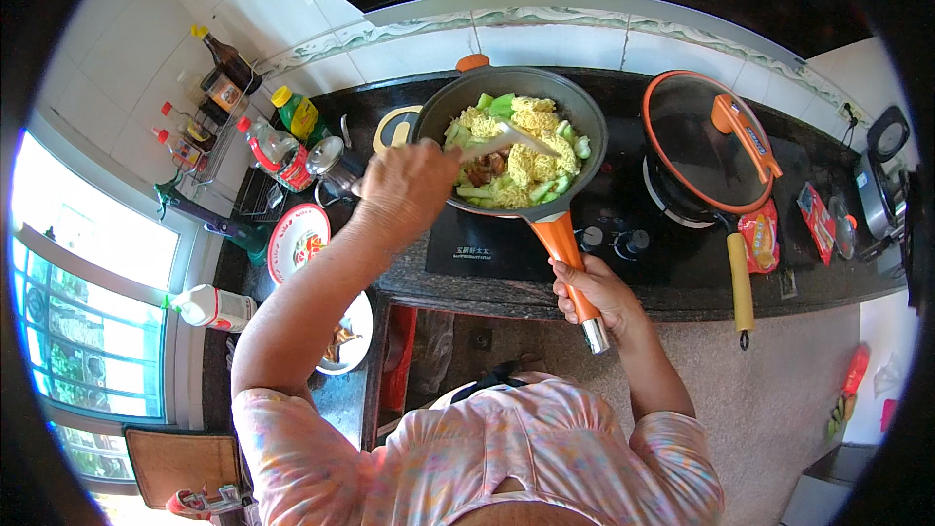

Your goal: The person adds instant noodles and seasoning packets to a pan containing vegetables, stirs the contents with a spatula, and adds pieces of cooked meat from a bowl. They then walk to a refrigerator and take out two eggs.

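My left hand (413, 183) grips the handle of a turner (522, 137) over a dark frying pan (597, 124); motion blurs the hand. The turner's blade lies among the food. Blocks of yellow instant noodles (537, 113) sit in the pan with pieces of green vegetable (502, 104) and some browned bits (488, 172), perhaps meat. My right hand (599, 288) is closed around the pan's orange handle (559, 241), its silver end sticking out below the fingers. The pan rests on a black cooktop (467, 241).
On the right stands a second pan under an orange-rimmed glass lid (687, 146), its yellow handle (739, 285) jutting past the counter edge. Red packets (760, 234) lie beside it. Left are sauce bottles (298, 111), a metal pot (327, 161), a red-rimmed plate (281, 256) and a white bowl (365, 336).
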A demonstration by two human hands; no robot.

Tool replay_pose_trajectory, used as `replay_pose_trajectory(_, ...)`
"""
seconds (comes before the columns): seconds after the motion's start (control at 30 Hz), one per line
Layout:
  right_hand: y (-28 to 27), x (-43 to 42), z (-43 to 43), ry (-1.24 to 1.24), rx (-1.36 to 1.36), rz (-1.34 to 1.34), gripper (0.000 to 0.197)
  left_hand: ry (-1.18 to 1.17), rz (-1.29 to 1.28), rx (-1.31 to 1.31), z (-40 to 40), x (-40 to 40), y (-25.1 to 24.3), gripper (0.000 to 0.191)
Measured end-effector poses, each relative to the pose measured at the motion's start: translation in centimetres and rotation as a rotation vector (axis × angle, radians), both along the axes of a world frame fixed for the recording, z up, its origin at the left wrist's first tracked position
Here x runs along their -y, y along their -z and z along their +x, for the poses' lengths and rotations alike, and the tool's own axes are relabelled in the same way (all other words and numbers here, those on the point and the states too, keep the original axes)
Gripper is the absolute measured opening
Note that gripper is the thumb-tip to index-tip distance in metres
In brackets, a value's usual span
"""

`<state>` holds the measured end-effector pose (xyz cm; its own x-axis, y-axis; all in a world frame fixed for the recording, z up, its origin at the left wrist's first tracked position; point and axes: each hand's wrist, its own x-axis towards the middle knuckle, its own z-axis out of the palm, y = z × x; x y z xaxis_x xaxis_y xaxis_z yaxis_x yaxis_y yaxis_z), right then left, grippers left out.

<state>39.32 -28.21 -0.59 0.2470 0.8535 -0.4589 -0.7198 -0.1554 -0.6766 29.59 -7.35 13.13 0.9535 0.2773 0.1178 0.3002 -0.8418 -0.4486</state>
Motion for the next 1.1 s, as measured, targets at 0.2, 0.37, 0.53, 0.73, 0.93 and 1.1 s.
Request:
replay_pose_trajectory(0.2,0.4,0.1,0.1,0.009,-0.01,0.035,0.031,0.094,-0.162,-0.178,-0.4,-0.9,1.1,0.006)
replay_pose_trajectory(0.37,0.0,-0.1,-0.1,-0.001,-0.014,0.038,0.03,0.056,-0.152,-0.162,0.3,-1.5,3.7,0.007)
replay_pose_trajectory(0.53,0.2,0.1,0.1,-0.001,-0.018,0.043,0.03,-0.051,-0.262,-0.087,-0.6,-2.0,1.8,0.012)
replay_pose_trajectory(0.73,0.3,-0.1,0.1,-0.01,-0.017,0.05,0.025,-0.199,-0.248,0.003,-0.1,-4.3,0.6,0.039)
replay_pose_trajectory(0.93,0.3,-0.1,0.1,-0.017,-0.02,0.057,0.026,-0.203,-0.245,-0.071,0.1,-5.4,5.6,0.017)
replay_pose_trajectory(1.1,0.4,0.0,0.3,-0.016,-0.025,0.069,0.029,-0.095,-0.216,0.055,1.6,-5.7,2.6,0.019)
